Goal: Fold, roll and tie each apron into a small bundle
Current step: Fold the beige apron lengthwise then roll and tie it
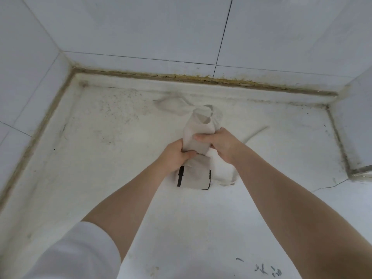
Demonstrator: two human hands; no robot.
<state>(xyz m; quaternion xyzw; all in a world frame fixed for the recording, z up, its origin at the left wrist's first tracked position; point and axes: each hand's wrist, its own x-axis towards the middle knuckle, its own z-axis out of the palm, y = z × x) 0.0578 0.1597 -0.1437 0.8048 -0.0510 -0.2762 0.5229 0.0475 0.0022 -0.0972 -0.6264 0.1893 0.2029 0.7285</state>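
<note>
Rolled pale apron (198, 135) held upright above white bench (100, 158), open end of roll pointing up and away from person. Left hand (175, 156) wrapped around lower part of roll, thumb across front. Right hand (219, 142) clamped on roll just above and beside left, thumb pressed on front. Lower apron portion with black edging hangs beneath both hands, touching bench. White sleeve (76, 254) on left arm. Tiled wall (141, 27) behind bench

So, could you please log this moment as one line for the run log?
left hand: grips apron | right hand: grips apron | apron: rolled, untied | surface: white counter
</note>
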